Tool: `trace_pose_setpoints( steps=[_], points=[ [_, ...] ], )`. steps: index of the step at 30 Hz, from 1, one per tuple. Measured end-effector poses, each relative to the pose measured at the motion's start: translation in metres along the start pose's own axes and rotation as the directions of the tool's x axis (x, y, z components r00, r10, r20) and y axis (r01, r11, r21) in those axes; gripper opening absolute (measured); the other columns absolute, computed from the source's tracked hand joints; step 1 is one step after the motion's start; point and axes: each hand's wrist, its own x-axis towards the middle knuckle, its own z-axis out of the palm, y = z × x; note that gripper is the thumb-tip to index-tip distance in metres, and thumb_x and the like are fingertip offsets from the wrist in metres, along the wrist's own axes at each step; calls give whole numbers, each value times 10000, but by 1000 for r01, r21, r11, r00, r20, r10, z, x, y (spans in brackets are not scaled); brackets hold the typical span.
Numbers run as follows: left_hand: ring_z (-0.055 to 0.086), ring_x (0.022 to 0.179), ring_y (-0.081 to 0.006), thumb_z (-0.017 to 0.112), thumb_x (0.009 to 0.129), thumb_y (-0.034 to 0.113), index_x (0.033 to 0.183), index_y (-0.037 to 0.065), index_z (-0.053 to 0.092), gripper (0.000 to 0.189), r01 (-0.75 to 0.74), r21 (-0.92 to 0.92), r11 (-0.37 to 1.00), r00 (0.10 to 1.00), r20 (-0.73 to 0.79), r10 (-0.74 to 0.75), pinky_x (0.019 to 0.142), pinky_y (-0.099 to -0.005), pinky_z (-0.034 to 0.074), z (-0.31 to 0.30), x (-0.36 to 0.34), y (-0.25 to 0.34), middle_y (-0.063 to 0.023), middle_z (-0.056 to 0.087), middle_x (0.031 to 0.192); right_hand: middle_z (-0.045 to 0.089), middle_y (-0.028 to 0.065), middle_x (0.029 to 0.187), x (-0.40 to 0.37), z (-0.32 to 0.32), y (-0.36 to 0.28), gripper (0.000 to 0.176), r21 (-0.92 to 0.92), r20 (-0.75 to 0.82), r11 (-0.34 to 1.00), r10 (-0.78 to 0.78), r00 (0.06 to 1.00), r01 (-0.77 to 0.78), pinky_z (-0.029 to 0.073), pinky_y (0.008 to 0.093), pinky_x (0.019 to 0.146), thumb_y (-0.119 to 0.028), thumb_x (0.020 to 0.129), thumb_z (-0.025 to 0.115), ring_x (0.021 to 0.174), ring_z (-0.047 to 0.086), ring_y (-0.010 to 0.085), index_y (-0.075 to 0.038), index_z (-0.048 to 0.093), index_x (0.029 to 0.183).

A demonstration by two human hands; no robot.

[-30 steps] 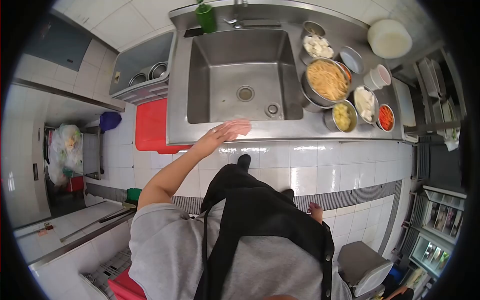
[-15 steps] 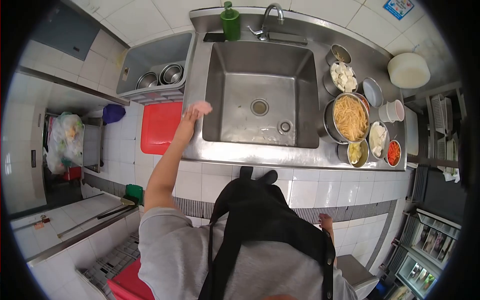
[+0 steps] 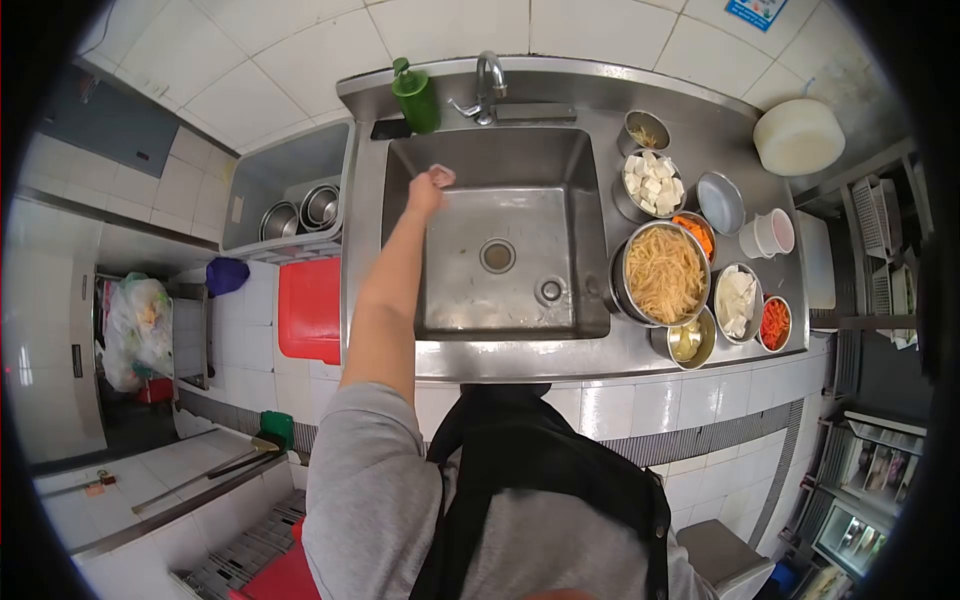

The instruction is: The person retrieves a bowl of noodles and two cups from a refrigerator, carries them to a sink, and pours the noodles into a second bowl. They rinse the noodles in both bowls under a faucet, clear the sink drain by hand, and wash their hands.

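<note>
My left hand (image 3: 426,192) reaches over the upper left part of the steel sink (image 3: 500,240), its fingers closed on a small pink cloth (image 3: 441,175). The faucet (image 3: 487,85) stands behind the sink, to the right of a green pump bottle (image 3: 416,97). Near the sink's bottom are a round drain (image 3: 497,256) and a smaller fitting (image 3: 550,290). My right hand is out of view.
Right of the sink stand several metal bowls, with pale shreds (image 3: 664,272), white cubes (image 3: 653,184) and red pieces (image 3: 775,324). A grey crate (image 3: 285,160) holding metal bowls and a red lid (image 3: 308,312) are on the left.
My left hand has moved with the pink cloth from the counter's left edge into the space over the sink. My right hand has left the view. The camera view has shifted.
</note>
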Motion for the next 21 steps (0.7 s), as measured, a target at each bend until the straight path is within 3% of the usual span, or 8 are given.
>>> trace_pose_setpoints(
  steps=[6,7,8,9,10,13,18,21],
  points=[
    [484,1248,-416,484,866,26,1417,25,411,556,-101,370,923,982,-112,152,1037,-441,414,16,57,130,-302,366,1442,702,76,782,43,-18,-37,165,-328,171,666,-656,735,670,521,363,596,-193,843,581,656,657,196,-109,723,854],
    [425,1300,-421,451,885,17,1488,70,286,628,-157,371,915,975,-87,203,1078,-454,376,18,85,124,-275,163,1544,709,55,786,-9,-18,-107,194,-544,316,538,-580,751,644,534,346,622,-213,864,556,653,674,210,-119,719,818],
    [447,1286,-412,449,907,35,1480,46,286,597,-171,461,871,970,-77,231,1065,-449,398,22,115,102,-269,180,1542,689,118,693,-34,-7,-136,222,-308,245,796,-463,852,522,551,310,602,-117,887,580,605,666,191,28,693,764],
    [469,1272,-402,447,929,53,1473,22,286,568,-186,545,817,963,-65,262,1053,-444,421,34,136,82,-263,196,1540,682,127,669,-109,5,-218,284,-581,402,490,-522,752,650,542,322,605,-166,906,565,606,663,194,27,693,741],
    [492,1254,-391,528,913,97,1459,-15,284,609,12,207,978,999,39,-21,1029,-433,448,17,132,121,-257,187,1545,682,122,688,-146,24,-260,333,-425,229,787,-385,894,448,518,377,632,-303,910,556,645,674,248,-46,706,761],
    [516,1228,-387,583,872,112,1377,-55,340,585,73,314,947,973,186,-136,1014,-450,455,16,152,113,-287,280,1468,655,93,666,-278,79,-413,307,-276,298,833,-401,866,480,474,328,628,-260,913,608,616,596,189,14,670,789],
    [557,1186,-380,674,804,136,1242,-120,433,561,-25,569,822,922,331,-201,990,-477,467,20,154,96,-336,435,1339,676,179,960,-340,163,-563,266,-198,432,437,-765,478,878,508,380,805,-210,868,672,888,651,300,-14,664,1048],
    [586,1149,-383,664,804,128,1146,-142,496,467,-401,834,380,905,425,21,971,-503,472,42,125,108,-363,519,1254,635,209,1090,-327,209,-657,289,-263,363,95,-912,189,960,483,426,878,-162,852,650,1016,605,373,3,636,1089]
  ],
)
